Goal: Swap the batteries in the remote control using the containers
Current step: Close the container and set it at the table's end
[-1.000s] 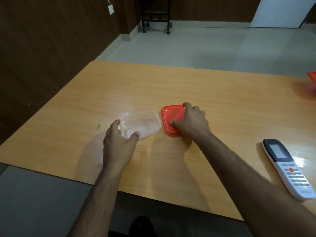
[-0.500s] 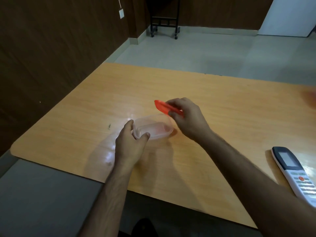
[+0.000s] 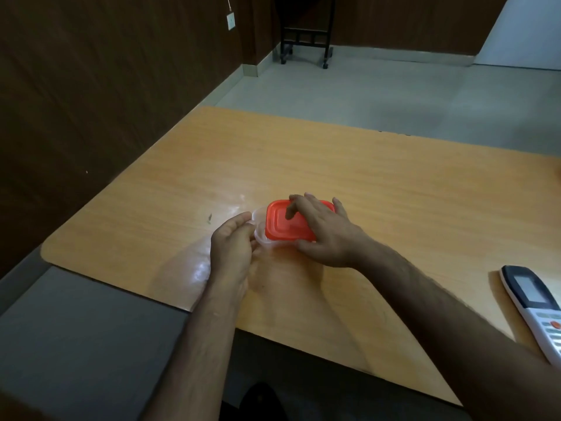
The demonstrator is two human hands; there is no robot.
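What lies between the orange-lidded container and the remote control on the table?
In the head view, only the right hand holding the orange lid, then bare table up to the remote control.

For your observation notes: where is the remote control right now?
Head view: the remote control lies face up on the table, far right, apart from the right hand.

Dim, soft room light, glare patches on the table, wide-angle bending at edges.

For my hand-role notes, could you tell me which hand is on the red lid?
The right hand, which holds the red lid from above; the left hand grips the clear container.
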